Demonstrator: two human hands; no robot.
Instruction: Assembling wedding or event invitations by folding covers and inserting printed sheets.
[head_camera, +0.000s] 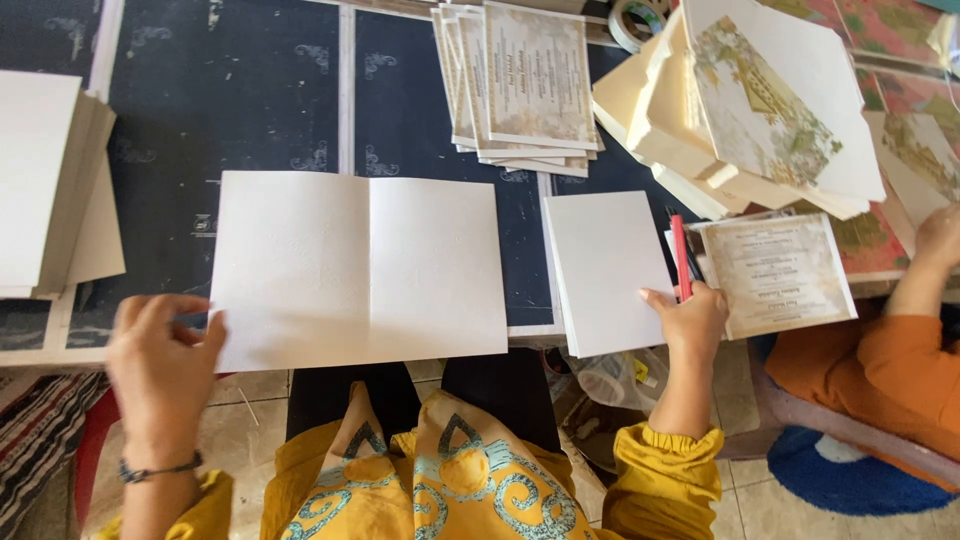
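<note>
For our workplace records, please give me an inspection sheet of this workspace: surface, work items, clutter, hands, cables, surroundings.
Surface: dark patterned table.
Work items: opened white folded card; white card stack beside it.
Clutter: printed card pile, cream envelope heap, tape roll, blank sheet stack, red pen.
Hands: left hand at the folded card's left edge; right hand on the white card stack's right edge.
Cables: nothing seen.
Surroundings: another person's orange sleeve at right; tiled floor.

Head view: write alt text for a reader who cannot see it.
A person's left hand holds the edge of an opened white folded card on a dark table, while the right hand rests on a stack of white sheets. Printed cards lie beyond.
</note>
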